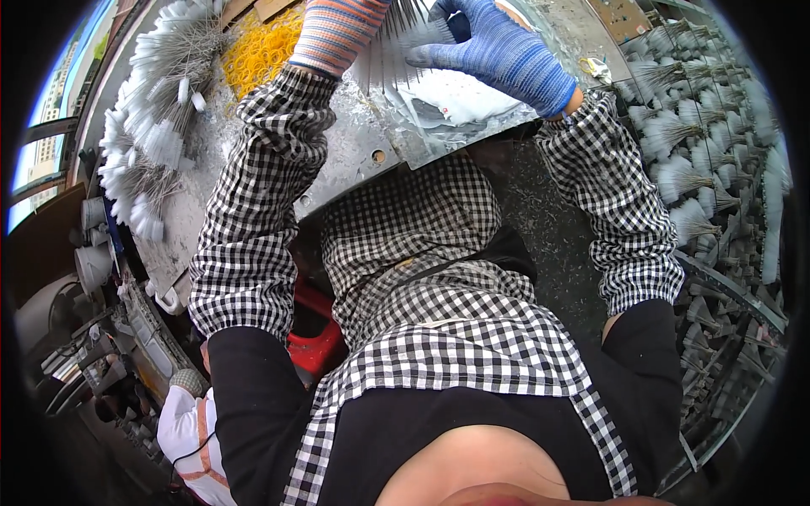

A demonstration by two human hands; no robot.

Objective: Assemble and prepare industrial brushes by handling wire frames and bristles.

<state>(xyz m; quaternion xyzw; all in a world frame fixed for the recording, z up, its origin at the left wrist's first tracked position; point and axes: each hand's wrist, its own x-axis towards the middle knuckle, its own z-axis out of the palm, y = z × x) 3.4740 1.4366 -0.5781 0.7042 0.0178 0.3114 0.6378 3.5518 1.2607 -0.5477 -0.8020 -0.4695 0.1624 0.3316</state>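
Note:
My left hand (pixel 337 29), in a striped orange and blue glove, reaches to the top edge of the view, beside a fan of thin grey wire stems (pixel 396 42). Its fingers are cut off by the frame. My right hand (pixel 498 51), in a blue knit glove, pinches the right side of the same bundle of stems. Both hands work over a scratched metal work plate (pixel 354 152). White material (pixel 464 97) lies on the plate under my right hand. Checked sleeves cover both forearms.
A heap of white-tipped wire brushes (pixel 148 126) lies at the left of the plate, with yellow rubber bands (pixel 257 46) behind it. Racks of many upright white brushes (pixel 700 152) fill the right side. A red stool (pixel 316 333) shows under me. White cups (pixel 93 253) stand at far left.

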